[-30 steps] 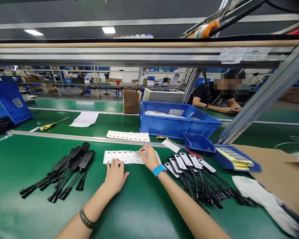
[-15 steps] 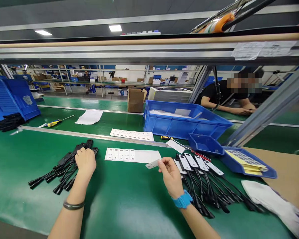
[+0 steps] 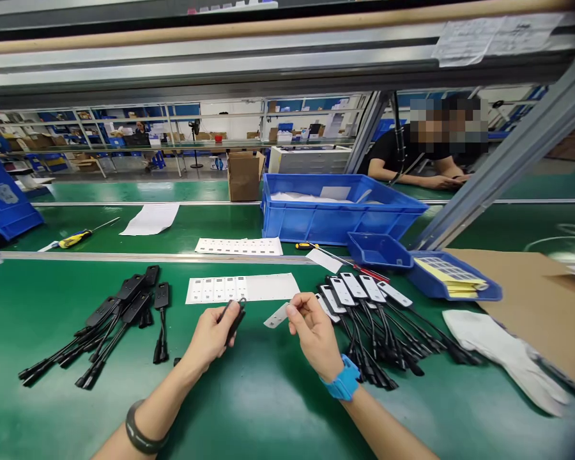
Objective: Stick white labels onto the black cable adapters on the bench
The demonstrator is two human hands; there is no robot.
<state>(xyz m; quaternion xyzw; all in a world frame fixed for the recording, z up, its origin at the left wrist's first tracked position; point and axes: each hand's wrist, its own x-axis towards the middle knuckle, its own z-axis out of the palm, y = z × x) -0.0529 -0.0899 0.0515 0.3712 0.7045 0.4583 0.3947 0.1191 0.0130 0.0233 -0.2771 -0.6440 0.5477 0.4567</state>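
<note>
My left hand (image 3: 209, 335) is closed round a black cable part (image 3: 234, 319), held above the green mat. My right hand (image 3: 312, 331), with a blue wristband, pinches a small white label (image 3: 276, 315) just to the right of that part. A white label sheet (image 3: 242, 288) lies right beyond both hands. A pile of unlabelled black cable parts (image 3: 110, 319) lies to the left. A row of labelled black cable parts (image 3: 364, 306) lies to the right.
A big blue bin (image 3: 335, 217), a small blue tray (image 3: 374, 250) and a tray of yellow sheets (image 3: 453, 278) stand at the back right. A white glove (image 3: 503, 354) and cardboard (image 3: 531, 287) lie right. A second label sheet (image 3: 239, 246), screwdrivers and another person's arms lie beyond.
My left hand went from the label sheet to the left pile, picked up one black part and brought it to the middle. My right hand peeled off a label and now holds it beside that part.
</note>
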